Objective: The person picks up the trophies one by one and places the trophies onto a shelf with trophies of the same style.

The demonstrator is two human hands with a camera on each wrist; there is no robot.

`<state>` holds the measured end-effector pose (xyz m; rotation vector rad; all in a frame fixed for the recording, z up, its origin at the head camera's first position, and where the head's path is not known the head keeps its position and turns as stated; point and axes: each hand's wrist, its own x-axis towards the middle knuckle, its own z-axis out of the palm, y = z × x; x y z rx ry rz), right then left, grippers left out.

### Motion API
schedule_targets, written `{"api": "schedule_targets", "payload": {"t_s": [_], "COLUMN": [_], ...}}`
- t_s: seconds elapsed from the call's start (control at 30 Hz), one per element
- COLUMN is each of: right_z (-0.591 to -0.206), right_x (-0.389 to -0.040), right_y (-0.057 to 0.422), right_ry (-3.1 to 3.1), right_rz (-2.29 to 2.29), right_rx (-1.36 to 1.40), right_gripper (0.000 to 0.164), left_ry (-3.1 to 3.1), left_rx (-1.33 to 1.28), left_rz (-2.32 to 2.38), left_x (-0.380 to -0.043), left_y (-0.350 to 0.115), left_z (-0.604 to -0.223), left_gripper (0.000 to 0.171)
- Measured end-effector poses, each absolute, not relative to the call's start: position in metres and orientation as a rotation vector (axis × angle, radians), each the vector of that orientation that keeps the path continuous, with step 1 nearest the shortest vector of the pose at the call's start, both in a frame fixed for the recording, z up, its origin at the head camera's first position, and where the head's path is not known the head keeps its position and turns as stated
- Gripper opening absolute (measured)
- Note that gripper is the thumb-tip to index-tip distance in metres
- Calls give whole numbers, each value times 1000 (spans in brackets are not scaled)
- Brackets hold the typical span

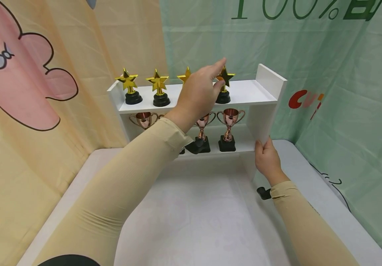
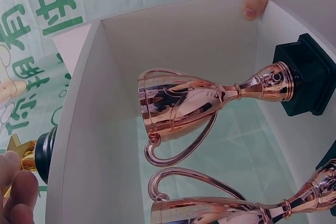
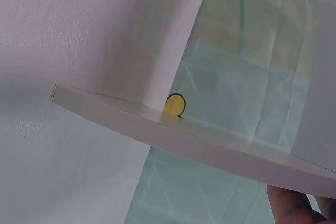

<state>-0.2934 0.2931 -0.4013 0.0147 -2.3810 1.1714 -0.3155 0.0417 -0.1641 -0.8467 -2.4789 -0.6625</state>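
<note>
My left hand (image 1: 199, 88) reaches over the top shelf to the rightmost gold star trophy (image 1: 224, 96), its thumb and fingers about the star. In the left wrist view, the fingers pinch that star trophy (image 2: 44, 156), whose black base is against the shelf board. Three more gold star trophies stand to the left, among them one (image 1: 159, 83) in plain sight and one (image 1: 184, 77) partly behind my hand. My right hand (image 1: 268, 160) grips the right side panel of the white shelf unit (image 1: 270, 98), thumb on the front face.
Copper two-handled cups, such as the rightmost cup (image 1: 229, 122), stand on the lower shelf; my left arm hides part of that row. The unit stands on a white table (image 1: 191, 218). Printed curtains (image 1: 343, 92) hang behind and at both sides. A dark cord (image 1: 340, 195) lies at right.
</note>
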Motion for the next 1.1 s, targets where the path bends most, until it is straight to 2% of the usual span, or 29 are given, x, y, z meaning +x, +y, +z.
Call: {"api": "schedule_targets", "payload": {"t_s": [1.1], "right_z": [-402], "right_x": [-295], "right_y": [294], "right_ry": [-2396], "right_rz": [1171], "right_rx": [17], "right_gripper": [53], "left_ry": [-2361], "left_rx": [-896], "left_rz": [-633], "left_x": [-308], "left_y": [32], "left_z": [-169], "left_gripper": [63]}}
